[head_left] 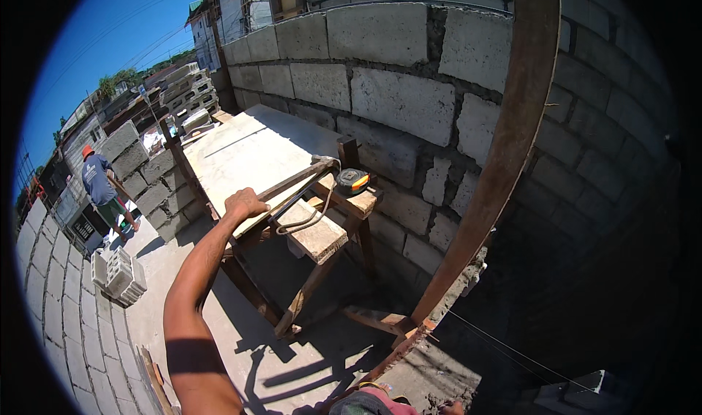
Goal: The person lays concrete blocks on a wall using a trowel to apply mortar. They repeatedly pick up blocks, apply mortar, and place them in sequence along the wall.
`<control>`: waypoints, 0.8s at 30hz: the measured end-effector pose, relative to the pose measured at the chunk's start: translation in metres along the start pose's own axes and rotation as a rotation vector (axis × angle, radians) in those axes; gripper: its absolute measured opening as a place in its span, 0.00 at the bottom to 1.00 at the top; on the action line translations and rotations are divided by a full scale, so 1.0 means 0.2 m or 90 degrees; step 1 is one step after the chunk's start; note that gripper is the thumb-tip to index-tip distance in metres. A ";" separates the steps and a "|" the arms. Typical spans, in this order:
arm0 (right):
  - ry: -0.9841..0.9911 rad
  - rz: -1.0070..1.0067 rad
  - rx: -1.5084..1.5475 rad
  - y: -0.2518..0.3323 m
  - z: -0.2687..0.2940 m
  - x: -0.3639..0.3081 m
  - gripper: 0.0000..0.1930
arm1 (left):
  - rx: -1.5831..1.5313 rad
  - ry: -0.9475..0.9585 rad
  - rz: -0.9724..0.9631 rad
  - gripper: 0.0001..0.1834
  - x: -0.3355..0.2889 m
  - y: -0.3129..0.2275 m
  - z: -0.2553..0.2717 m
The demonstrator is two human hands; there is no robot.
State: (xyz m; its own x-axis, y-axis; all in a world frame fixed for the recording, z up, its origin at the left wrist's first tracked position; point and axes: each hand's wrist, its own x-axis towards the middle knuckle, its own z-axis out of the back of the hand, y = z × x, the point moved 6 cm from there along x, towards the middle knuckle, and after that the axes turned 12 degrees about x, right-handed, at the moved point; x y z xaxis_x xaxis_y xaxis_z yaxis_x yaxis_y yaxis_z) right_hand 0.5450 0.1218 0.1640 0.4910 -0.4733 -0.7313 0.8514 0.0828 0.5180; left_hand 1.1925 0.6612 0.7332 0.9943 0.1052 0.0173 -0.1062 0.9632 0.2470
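Note:
My left hand is closed at the near edge of a plywood-topped wooden table. Its fingers curl round the near end of a narrow wooden bar, which has a grey metal piece at its far end. Beside the bar lie a dark rod and a bent metal loop, over a thick plank. A black tape measure with orange and yellow marks sits on the timber to the right. Of my right hand, only a small part shows at the lower edge; its fingers are mostly hidden.
A concrete block wall runs behind the table. A tall timber post slants close on the right, with string stretched below. Hollow blocks stand on the floor at left, near a person in an orange hat.

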 end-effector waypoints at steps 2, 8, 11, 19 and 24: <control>-0.040 -0.005 0.119 -0.17 0.01 -0.13 0.11 | -0.296 0.262 0.029 0.22 -0.19 -0.13 -0.07; -0.312 -0.039 0.356 -0.59 0.21 -0.80 0.14 | -0.368 0.046 -0.559 0.21 -1.40 -1.49 -0.01; -0.336 0.163 0.474 -0.40 0.39 -1.14 0.17 | -0.323 0.124 -0.765 0.21 -2.24 -1.78 -0.25; -0.049 0.886 0.498 0.33 0.75 -1.99 0.37 | -0.137 0.341 -0.966 0.22 -3.78 -1.80 -0.76; -0.141 0.616 1.252 -0.08 0.87 -1.98 0.16 | -0.115 0.440 -1.016 0.22 -4.14 -1.84 -0.68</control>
State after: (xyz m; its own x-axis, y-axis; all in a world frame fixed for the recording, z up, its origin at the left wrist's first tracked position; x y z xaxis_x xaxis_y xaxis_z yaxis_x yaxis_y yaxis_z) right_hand 0.3044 0.1546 0.5216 0.3819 -0.9213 -0.0729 -0.8537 -0.3819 0.3540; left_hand 0.4069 0.2533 0.4966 -0.0660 -0.8602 -0.5056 0.8397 0.2258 -0.4938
